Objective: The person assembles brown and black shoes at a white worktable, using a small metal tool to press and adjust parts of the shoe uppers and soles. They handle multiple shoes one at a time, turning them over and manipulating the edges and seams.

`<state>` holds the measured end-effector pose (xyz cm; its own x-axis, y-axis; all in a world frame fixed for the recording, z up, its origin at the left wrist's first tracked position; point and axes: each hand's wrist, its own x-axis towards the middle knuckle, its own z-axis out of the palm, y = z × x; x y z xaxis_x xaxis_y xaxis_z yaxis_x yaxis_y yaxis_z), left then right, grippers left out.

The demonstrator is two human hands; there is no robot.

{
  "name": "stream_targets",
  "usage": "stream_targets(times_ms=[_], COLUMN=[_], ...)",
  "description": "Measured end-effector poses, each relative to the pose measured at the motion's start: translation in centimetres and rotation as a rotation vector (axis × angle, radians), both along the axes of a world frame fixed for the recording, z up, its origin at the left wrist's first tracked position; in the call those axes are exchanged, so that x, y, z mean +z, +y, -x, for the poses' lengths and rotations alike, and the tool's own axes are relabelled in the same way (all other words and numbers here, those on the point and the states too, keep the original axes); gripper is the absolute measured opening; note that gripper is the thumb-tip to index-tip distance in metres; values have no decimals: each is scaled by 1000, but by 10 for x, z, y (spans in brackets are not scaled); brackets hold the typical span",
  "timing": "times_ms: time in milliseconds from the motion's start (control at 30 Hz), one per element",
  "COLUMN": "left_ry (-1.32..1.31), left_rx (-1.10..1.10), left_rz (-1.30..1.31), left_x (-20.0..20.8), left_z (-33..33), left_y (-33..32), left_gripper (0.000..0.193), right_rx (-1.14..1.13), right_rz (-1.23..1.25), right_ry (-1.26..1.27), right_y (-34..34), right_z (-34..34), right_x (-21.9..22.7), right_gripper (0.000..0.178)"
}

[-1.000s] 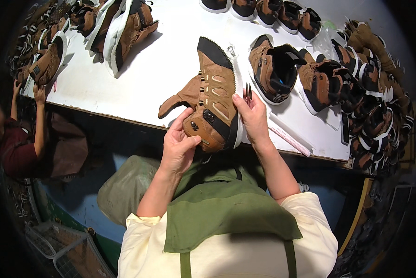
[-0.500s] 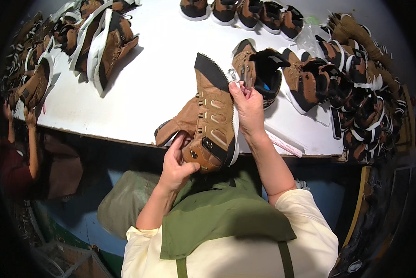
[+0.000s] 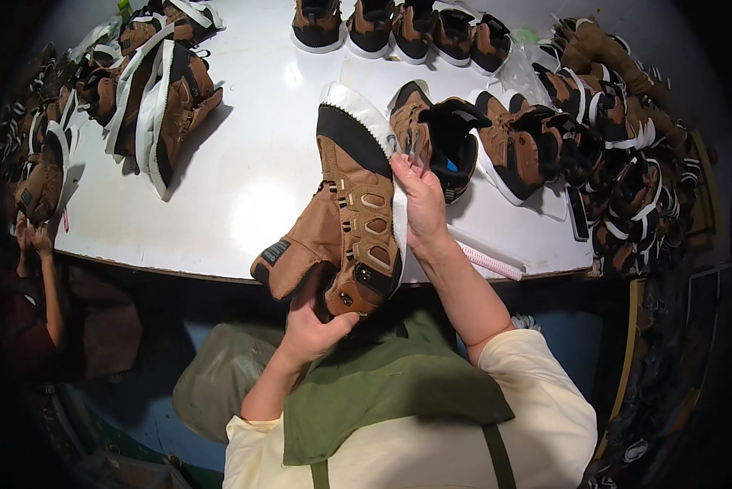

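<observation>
Head view: brown shoe [image 3: 368,181] above the near edge of the desk [image 3: 256,61] — long axis near-to-far, toe pointing away and slightly left, heel nearest, sole facing right. Left grip [image 3: 315,330] pinching the heel; right grip [image 3: 423,196] closed round a small metal tool [image 3: 417,150] — thumb at the sole.

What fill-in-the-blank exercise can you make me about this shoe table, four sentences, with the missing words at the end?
1. Of toe and heel, the left hand grips the brown high-top shoe nearer the ____.
2. The sole edge of that shoe is ____ in colour.
3. Counting the row of shoes at the top middle of the picture gives ____.
4. The apron on the person holding the shoe is ____ in colour.

Missing words: heel; white; five; green.
</observation>
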<state>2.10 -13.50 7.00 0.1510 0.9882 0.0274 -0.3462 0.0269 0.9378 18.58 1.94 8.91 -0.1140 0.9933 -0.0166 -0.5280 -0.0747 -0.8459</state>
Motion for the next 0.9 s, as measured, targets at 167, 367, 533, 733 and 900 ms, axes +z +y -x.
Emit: stream_targets(times_ms=[167,367,533,733,900], left_ry=[15,-124,-141,-115,-201], left_rx=[23,20,11,9,50], left_rz=[22,119,78,48,120], left_x=[-4,3,1,2,2], left_z=[0,-3,-3,0,-3], left_y=[1,0,-4,-13,-20], left_gripper=[82,84,83,83,85], right_rx=[44,-198,-166,-245,-189], right_rz=[53,-335,-499,-869,-850], right_ry=[55,-489,-650,-874,-1009], right_y=[-5,-1,4,10,6], right_z=[6,-1,-9,-25,-43], right_x=[23,21,27,33,46], right_gripper=[18,31,32,12,14])
